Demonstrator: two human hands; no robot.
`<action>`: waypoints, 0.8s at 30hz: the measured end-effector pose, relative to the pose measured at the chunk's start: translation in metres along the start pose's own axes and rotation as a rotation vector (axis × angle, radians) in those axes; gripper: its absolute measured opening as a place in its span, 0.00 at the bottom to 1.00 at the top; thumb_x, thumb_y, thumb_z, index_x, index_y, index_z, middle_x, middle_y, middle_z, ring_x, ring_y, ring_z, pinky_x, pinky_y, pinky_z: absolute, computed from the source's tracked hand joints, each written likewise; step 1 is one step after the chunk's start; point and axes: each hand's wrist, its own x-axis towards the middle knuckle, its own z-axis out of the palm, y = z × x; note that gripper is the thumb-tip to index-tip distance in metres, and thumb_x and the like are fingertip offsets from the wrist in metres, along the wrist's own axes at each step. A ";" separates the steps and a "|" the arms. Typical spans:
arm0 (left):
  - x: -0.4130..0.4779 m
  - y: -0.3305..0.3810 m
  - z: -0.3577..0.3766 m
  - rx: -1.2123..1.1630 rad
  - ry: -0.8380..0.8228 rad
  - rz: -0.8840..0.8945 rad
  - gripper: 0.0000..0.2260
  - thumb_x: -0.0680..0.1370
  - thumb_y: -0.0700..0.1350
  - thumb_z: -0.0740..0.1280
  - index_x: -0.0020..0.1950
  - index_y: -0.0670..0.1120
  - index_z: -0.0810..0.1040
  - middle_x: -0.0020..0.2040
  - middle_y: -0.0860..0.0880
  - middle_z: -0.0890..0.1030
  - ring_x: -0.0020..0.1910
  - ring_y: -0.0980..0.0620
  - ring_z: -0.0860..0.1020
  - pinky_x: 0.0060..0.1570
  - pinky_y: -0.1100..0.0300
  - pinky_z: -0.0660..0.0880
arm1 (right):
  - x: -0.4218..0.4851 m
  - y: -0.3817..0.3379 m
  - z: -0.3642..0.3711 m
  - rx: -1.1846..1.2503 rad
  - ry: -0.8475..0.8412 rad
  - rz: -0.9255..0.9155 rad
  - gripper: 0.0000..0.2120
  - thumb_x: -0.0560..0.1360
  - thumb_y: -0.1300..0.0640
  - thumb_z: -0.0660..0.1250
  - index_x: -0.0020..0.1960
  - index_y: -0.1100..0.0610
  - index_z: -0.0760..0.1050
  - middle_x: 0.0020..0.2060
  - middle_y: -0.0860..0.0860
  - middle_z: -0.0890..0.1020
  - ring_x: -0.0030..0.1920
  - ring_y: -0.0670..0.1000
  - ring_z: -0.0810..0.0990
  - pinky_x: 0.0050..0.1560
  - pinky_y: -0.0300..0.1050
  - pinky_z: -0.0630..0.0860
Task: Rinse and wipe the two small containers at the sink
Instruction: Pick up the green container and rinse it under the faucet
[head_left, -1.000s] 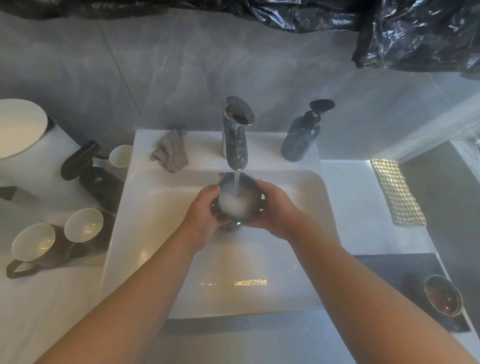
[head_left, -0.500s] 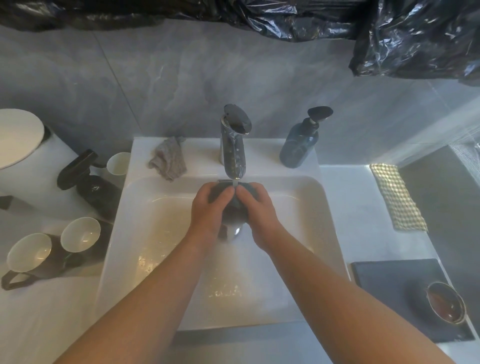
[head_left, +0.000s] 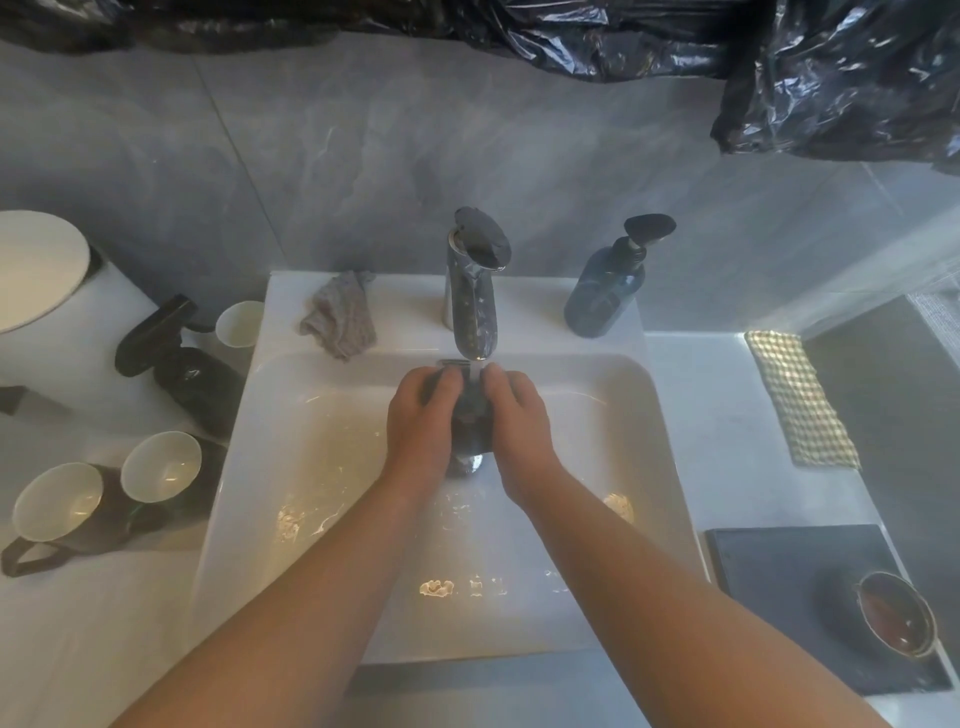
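A small dark container (head_left: 470, 415) is tipped over, mouth away from me, under the running chrome tap (head_left: 471, 291) above the white sink (head_left: 311, 447). My left hand (head_left: 422, 415) grips its left side and my right hand (head_left: 514, 415) its right side, fingers wrapped over the top. Water falls between my fingertips onto it. The hands hide most of the container. A second small brown bowl (head_left: 896, 613) sits on a dark slate mat (head_left: 779, 582) at the right front. A grey cloth (head_left: 340, 316) lies crumpled on the sink's back ledge.
A blue soap pump bottle (head_left: 605, 291) stands right of the tap. Left of the sink are two white-lined cups (head_left: 104, 488), a third cup (head_left: 239, 325), a dark teapot (head_left: 182, 364) and a white plate (head_left: 31, 265). A checked cloth (head_left: 797, 400) lies at the right.
The container was upright and filling with water; my hands have tipped it over and closed over its top under the stream.
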 end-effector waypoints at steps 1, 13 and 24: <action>0.001 0.001 0.000 -0.006 0.035 -0.022 0.08 0.79 0.48 0.64 0.42 0.53 0.80 0.40 0.54 0.82 0.37 0.58 0.81 0.35 0.62 0.76 | 0.001 -0.002 0.001 -0.030 0.027 -0.001 0.15 0.81 0.46 0.59 0.48 0.57 0.75 0.45 0.54 0.82 0.47 0.54 0.82 0.49 0.49 0.79; 0.000 0.004 0.000 0.000 -0.020 -0.068 0.07 0.79 0.49 0.67 0.45 0.47 0.78 0.32 0.59 0.81 0.30 0.61 0.80 0.24 0.66 0.74 | 0.000 -0.014 0.003 -0.110 0.075 0.030 0.16 0.82 0.48 0.58 0.47 0.59 0.76 0.43 0.53 0.81 0.44 0.52 0.80 0.47 0.48 0.78; 0.003 0.012 0.001 -0.012 -0.051 -0.227 0.12 0.70 0.59 0.63 0.43 0.57 0.82 0.50 0.49 0.84 0.50 0.47 0.82 0.44 0.52 0.79 | 0.003 -0.019 -0.003 -0.103 0.066 0.108 0.16 0.83 0.51 0.53 0.49 0.59 0.75 0.44 0.55 0.78 0.45 0.52 0.76 0.44 0.45 0.74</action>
